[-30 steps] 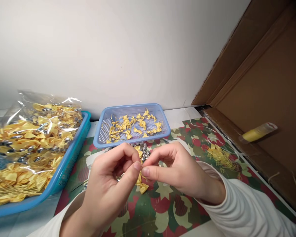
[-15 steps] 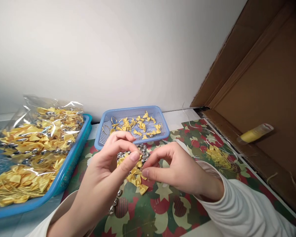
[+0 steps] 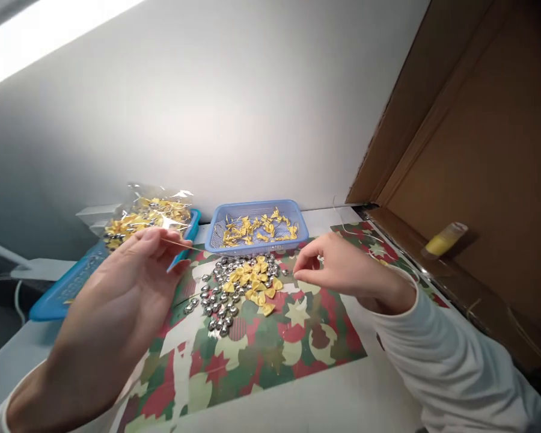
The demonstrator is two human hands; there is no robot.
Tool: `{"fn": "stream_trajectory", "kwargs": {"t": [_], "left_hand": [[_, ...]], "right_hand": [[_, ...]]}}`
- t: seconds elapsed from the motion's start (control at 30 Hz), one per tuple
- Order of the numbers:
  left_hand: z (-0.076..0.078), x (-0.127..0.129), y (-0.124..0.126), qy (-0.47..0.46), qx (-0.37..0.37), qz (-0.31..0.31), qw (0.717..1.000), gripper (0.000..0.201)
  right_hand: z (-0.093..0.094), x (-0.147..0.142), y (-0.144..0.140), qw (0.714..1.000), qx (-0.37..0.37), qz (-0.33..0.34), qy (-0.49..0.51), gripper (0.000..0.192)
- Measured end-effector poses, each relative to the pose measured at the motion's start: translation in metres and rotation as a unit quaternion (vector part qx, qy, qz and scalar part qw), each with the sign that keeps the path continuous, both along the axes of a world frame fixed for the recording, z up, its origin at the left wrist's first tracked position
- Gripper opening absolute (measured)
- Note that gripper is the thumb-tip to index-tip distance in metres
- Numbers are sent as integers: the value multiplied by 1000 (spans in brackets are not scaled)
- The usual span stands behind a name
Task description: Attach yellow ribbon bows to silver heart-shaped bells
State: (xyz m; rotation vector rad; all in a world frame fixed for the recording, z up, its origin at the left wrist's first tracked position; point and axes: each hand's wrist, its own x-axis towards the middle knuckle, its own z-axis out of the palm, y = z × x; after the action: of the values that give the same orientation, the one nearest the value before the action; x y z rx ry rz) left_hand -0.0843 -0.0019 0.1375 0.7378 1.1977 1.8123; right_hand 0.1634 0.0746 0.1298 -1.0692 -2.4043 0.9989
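Note:
My left hand (image 3: 112,300) is raised at the left, thumb and fingers pinched on a thin gold thread (image 3: 183,245) that runs rightward from it. My right hand (image 3: 342,270) hovers over the patterned mat (image 3: 270,355). Its thumb and forefinger are pinched together just right of a pile of small yellow ribbon bows (image 3: 255,282). Whether the thread reaches that pinch is too fine to tell. Silver bells (image 3: 216,300) lie scattered around and left of the bows.
A small blue basket (image 3: 256,206) with yellow bows stands behind the pile by the wall. A larger blue tray (image 3: 67,288) with a clear bag of bows (image 3: 148,213) is at the left. An open cardboard box (image 3: 478,150) with a yellow tube (image 3: 442,240) fills the right.
My hands were close together pinching a bow; now they have drawn apart, the left swinging out left with the thread. The view has pulled back and shifted.

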Motion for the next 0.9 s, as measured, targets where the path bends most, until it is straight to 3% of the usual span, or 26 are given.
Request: {"fn": "stream_trajectory", "kwargs": {"t": [0.13, 0.33, 0.67, 0.8, 0.87, 0.9], "left_hand": [[-13, -13, -42, -37, -7, 64, 997, 26], [-46, -25, -96, -93, -104, 113, 984, 28], [-77, -73, -140, -93, -104, 151, 979, 20], [-106, -90, -164, 21, -113, 202, 973, 6], [-127, -94, -180, 180, -121, 243, 945, 6], [-138, -95, -187, 273, -133, 257, 918, 13]], "right_hand": [[1, 16, -21, 999, 36, -4, -26, 16], [5, 40, -59, 995, 77, -45, -44, 15], [20, 61, -95, 985, 149, -84, -37, 17], [2, 67, -103, 975, 202, -85, -21, 21], [-16, 73, -106, 971, 223, -90, -11, 23], [-27, 77, -106, 970, 226, -90, -6, 24]]}}
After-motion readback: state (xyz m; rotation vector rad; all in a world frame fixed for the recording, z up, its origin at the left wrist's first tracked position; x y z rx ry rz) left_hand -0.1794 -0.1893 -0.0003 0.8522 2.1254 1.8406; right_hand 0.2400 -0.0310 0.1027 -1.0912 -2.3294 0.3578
